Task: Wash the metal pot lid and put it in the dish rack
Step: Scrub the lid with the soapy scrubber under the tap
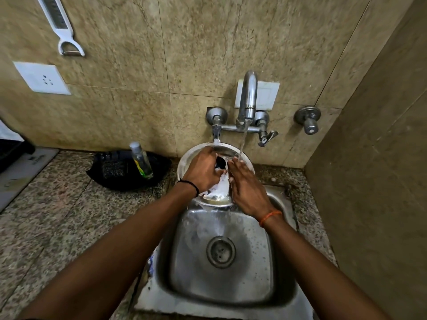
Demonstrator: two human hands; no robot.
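Gripping the round steel pot lid (196,155) by its black knob, the left hand (203,170) tilts it over the square steel sink (280,280) under running tap water while the right hand (247,188) lies flat, unclenched, on its sudsy face, a clear bottle (141,159) standing in the black basket (159,166) on the counter (57,204).

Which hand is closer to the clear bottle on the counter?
The left hand. It is on the lid, just right of the bottle; the right hand is farther right, beyond it, over the sink.

Both arms reach forward; left hand (203,170) curled in a grip, right hand (248,190) flat, fingers extended.
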